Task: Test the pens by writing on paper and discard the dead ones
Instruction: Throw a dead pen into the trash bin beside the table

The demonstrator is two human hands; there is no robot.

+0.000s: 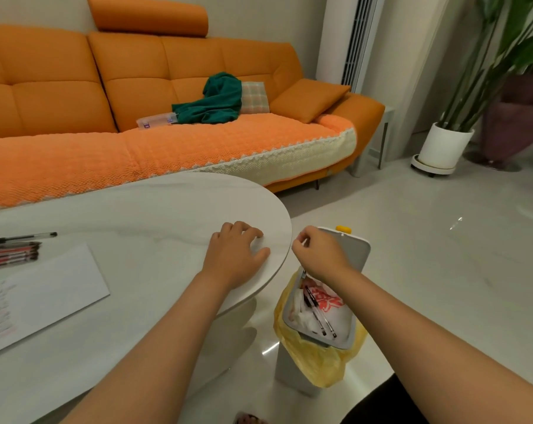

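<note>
Head view, looking down.

- Left grip (234,255): wide, fingers spread and relaxed, palm down on the surface (136,215) just inside its rounded end. Holds nothing. My guess is that it steadies me while I lean toward the bin.
- Right grip (317,252): off the surface, hanging over the open bin (347,344). Fingers are curled in narrow, thumb against forefinger, and no pen shows in it.
- Two discarded pens (318,313) lie slanted in the bin on white scraps and a red-printed wrapper. The lid (355,249) stands tipped up behind my wrist. The yellow bag (314,362) is folded over the rim, so the mouth is open for a straight drop.
- Pens waiting for test: a bundle of pens (12,250) at the far left edge of the surface, with a black pen (20,238) just beyond it. The paper (44,295) lies beside them and is scribbled along its left part. The right part is blank, which suits more trial strokes.

Edges and room:
- The bin stands on the floor (412,240) just beside the end of the surface, so a discard is a short carry past the rim.
- Bare surface runs between my left grip and the paper, so a reach back to the pens looks unobstructed.
- The sofa (75,87) sits close behind the far edge.
</note>
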